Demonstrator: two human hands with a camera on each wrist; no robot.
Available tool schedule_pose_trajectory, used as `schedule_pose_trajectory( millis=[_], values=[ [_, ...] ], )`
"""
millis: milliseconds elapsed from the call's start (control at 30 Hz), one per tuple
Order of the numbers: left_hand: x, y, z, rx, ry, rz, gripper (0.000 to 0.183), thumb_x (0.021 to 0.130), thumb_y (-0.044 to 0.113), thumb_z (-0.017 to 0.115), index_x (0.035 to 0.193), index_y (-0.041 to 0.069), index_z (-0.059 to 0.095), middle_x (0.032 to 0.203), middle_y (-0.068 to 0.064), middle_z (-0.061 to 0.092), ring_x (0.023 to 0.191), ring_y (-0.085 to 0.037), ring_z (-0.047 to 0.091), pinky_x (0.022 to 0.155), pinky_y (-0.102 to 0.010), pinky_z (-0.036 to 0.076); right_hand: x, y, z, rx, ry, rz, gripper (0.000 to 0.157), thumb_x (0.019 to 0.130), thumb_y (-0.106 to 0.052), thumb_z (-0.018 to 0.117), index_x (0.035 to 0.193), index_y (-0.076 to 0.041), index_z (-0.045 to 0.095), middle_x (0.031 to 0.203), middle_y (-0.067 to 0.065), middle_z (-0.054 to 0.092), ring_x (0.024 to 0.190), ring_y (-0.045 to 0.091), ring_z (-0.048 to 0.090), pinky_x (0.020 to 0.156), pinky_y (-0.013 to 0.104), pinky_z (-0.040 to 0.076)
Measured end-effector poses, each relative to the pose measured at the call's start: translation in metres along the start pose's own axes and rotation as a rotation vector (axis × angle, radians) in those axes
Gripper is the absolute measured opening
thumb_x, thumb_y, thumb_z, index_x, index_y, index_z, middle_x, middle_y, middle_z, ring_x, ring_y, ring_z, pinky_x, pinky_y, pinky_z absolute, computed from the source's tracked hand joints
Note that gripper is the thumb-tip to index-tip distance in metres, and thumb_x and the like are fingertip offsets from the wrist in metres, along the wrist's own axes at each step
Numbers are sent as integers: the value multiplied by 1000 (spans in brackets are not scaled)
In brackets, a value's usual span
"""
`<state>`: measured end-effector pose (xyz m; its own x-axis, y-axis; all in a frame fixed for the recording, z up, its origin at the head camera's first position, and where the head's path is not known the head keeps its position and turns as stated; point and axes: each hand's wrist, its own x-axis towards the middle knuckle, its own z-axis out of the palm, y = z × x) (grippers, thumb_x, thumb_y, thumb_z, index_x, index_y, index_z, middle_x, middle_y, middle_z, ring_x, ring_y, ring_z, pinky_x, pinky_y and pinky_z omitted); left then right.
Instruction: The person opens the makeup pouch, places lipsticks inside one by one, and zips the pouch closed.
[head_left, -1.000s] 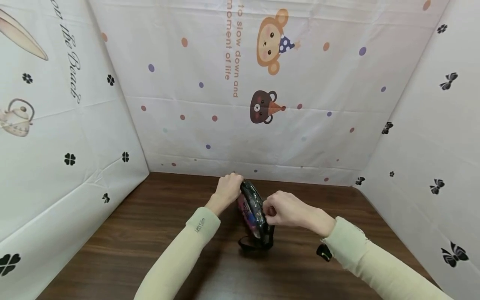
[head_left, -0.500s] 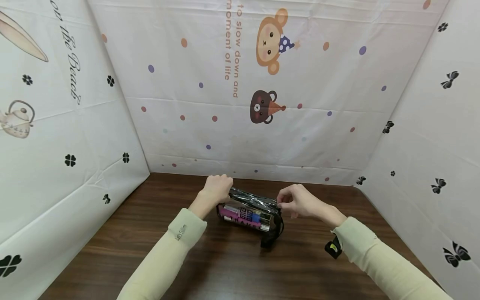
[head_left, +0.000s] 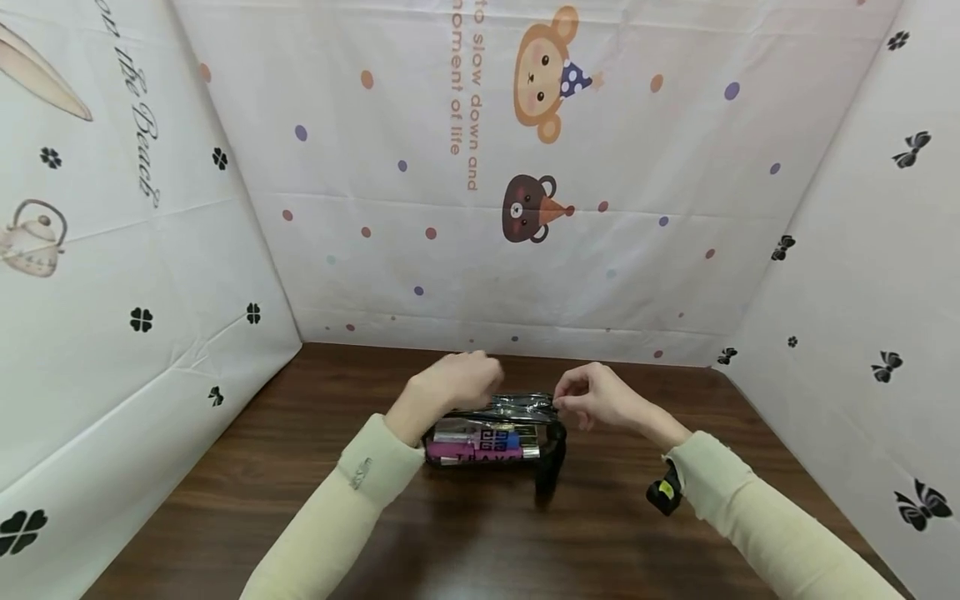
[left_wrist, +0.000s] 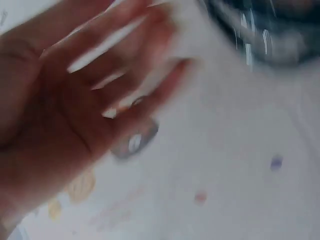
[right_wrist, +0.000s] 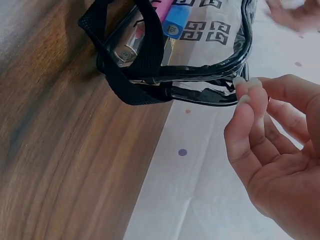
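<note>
A clear cosmetic bag with black trim stands on the table, its printed long side towards me. Inside lie a pink item, a blue-ended item and some silver-tipped ones. A black strap hangs at its right end. My right hand pinches the bag's upper right corner between thumb and fingertips; whether a zip pull is there I cannot tell. My left hand is over the bag's left top. In the left wrist view, blurred, its fingers are loosely bent and apart from the bag.
The brown wooden table is enclosed by white printed sheets at the back, left and right. A black device is worn at my right wrist.
The bag has turned from end-on to long side facing me. My right hand moved to its right corner and pinches there. The left hand has let go of the top and shifted right.
</note>
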<state>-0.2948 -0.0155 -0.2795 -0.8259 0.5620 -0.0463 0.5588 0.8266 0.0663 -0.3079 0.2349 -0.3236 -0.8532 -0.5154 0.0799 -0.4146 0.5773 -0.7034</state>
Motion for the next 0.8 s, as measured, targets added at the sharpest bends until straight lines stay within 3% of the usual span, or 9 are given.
schedule_pose_trajectory(
  millis=[100, 167, 367, 567, 800],
  values=[
    [20, 13, 11, -51, 80, 162, 23, 91, 2, 55, 72, 16, 59, 64, 8, 47, 56, -7, 41, 52, -21, 38, 0, 3, 0, 26, 5, -6, 9, 92, -11, 64, 92, -3, 70, 77, 16, 71, 46, 17, 57, 48, 38, 53],
    [31, 22, 19, -64, 82, 211, 19, 93, 6, 57, 76, 15, 62, 66, 8, 49, 56, -6, 42, 52, -20, 37, -1, 5, 1, 56, -2, -3, 11, 92, -10, 63, 94, -1, 70, 78, 19, 71, 47, 17, 58, 48, 38, 53],
    [45, 35, 31, -73, 34, 196, 20, 92, 8, 62, 75, 17, 57, 67, 6, 50, 55, -7, 40, 50, -21, 34, -3, 6, 3, 149, -2, 42, 13, 93, -8, 62, 96, 0, 70, 82, 20, 70, 53, 18, 62, 55, 43, 55],
    [46, 38, 29, -2, -12, 166, 26, 95, 6, 57, 71, 16, 52, 64, 4, 46, 55, -9, 36, 50, -22, 31, -1, 5, 1, 184, 23, 54, 14, 93, -6, 58, 96, 3, 69, 75, 7, 67, 53, 16, 61, 55, 42, 55],
    [48, 39, 28, 35, -60, 166, 28, 95, 4, 55, 70, 16, 51, 64, 4, 46, 57, -9, 36, 53, -23, 32, -1, 9, 0, 195, 29, 73, 15, 92, -6, 59, 97, 5, 68, 76, 6, 68, 55, 15, 61, 57, 39, 55]
  ],
)
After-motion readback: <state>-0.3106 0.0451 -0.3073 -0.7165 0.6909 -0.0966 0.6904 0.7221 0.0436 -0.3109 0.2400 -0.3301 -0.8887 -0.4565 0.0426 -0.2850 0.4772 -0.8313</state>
